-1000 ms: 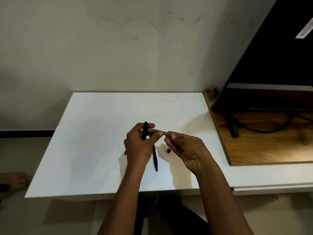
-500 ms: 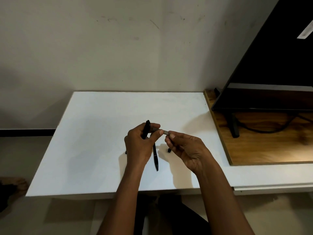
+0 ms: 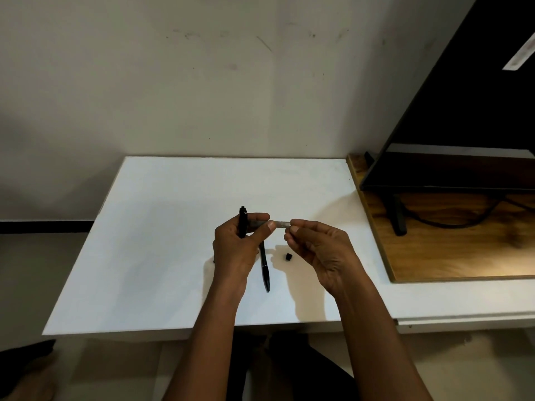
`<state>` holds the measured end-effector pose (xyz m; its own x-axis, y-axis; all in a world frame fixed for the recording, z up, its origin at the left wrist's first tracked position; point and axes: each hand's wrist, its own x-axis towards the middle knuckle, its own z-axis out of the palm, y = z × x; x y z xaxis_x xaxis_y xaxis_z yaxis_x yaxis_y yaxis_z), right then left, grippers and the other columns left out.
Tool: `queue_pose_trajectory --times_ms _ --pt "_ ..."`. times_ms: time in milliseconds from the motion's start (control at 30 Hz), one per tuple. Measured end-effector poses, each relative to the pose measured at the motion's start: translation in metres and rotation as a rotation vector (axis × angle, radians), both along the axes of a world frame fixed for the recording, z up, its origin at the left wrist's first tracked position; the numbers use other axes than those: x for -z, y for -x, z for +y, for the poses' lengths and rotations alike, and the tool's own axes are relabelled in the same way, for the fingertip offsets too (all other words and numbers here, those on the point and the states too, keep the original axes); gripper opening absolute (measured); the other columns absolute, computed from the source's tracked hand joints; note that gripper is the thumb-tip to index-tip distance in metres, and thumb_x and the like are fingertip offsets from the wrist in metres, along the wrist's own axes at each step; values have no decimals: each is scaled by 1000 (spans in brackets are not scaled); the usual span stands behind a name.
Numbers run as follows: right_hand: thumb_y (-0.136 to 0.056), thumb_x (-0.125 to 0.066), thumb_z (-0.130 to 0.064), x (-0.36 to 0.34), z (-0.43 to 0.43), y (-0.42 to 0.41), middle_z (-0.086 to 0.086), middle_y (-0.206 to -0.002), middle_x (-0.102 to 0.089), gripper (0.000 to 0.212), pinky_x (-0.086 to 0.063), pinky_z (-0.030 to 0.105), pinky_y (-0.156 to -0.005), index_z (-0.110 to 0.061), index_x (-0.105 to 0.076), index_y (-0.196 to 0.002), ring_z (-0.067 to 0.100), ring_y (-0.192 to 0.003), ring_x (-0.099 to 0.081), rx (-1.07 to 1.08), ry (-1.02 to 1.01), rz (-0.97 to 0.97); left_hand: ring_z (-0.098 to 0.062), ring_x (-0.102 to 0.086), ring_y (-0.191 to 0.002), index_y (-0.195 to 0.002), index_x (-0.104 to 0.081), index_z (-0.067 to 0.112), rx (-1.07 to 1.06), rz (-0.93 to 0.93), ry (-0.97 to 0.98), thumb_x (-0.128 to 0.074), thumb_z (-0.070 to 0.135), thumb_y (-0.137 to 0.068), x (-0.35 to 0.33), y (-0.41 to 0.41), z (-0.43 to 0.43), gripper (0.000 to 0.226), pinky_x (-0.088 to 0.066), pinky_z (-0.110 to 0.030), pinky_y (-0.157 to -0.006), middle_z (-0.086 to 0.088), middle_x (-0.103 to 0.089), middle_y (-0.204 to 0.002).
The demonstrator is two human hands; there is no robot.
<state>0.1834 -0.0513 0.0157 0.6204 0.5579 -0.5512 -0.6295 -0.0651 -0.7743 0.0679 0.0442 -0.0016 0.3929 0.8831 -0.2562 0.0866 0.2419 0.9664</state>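
Note:
Above the white table [image 3: 162, 233], my left hand [image 3: 236, 250] grips an upright black pen barrel [image 3: 242, 219] in its curled fingers. Its thumb and forefinger also pinch one end of a thin grey tube [image 3: 279, 224], perhaps the pen's refill. My right hand [image 3: 321, 250] pinches the tube's other end, so it spans the gap between both hands. A second black pen [image 3: 265, 270] lies on the table below the hands. A tiny black piece [image 3: 288, 256] sits just right of that pen.
A black screen [image 3: 463, 111] on a stand [image 3: 398, 218] with a cable occupies a wooden board [image 3: 463, 256] at the right. A plain wall rises behind the table. Part of someone's foot [image 3: 31, 380] shows on the floor at the lower left.
My right hand has moved a little to the right, and more of the grey tube shows between the hands. The left hand keeps its hold on the barrel.

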Motion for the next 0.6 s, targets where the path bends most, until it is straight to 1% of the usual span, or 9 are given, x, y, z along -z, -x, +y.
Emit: queue_pose_trajectory --times_ms 67,167,267,367,433,533,600 --pt "-83 -72 8 -1 0 1 20 -88 -77 12 -64 30 -75 3 -76 -94 27 -76 -77 1 1 -19 -4 -56 -58 -94 -79 21 -6 -23 36 -83 19 -79 0 1 0 15 -43 -27 -65 8 -74 -79" --pt "-82 -73 8 -1 0 1 21 -88 -77 14 -64 30 -76 4 -75 -96 29 -78 -77 -2 -16 -32 -3 -54 -54 -92 -79 21 -15 -43 68 -83 18 -79 1 2 0 14 -42 -24 -60 9 -72 -74" --pt "-83 -74 6 0 1 1 20 -87 -77 12 -64 30 -76 3 -76 -94 28 -78 -77 -18 -16 -51 -3 -54 -53 -91 -79 22 -19 -49 87 -83 18 -79 1 2 1 13 -43 -23 -59 11 -71 -70" --pt "-84 -74 3 2 1 0 17 -85 -77 12 -63 30 -77 2 -76 -95 25 -77 -76 -23 -11 -66 -5 -54 -55 -92 -79 21 -20 -54 97 -83 18 -79 2 2 1 14 -43 -24 -60 9 -72 -72" --pt "-84 -74 2 2 0 0 16 -85 -77 12 -63 29 -77 2 -76 -96 24 -77 -75 -29 -21 -70 -5 -53 -54 -92 -79 20 -22 -60 106 -83 18 -79 2 2 1 14 -42 -24 -59 10 -71 -70" --pt "-85 -74 0 3 -1 -1 14 -84 -76 11 -63 29 -78 0 -77 -96 23 -77 -74 -33 -29 -88 -5 -52 -53 -92 -79 20 -24 -64 134 -83 18 -79 2 2 1 14 -41 -21 -54 11 -69 -66" --pt "-86 -73 -1 3 -1 -2 13 -83 -76 12 -63 28 -78 0 -76 -97 22 -76 -73 -26 -30 -106 -6 -49 -49 -91 -79 19 -27 -65 156 -83 17 -79 3 2 1 13 -39 -19 -48 11 -66 -62"
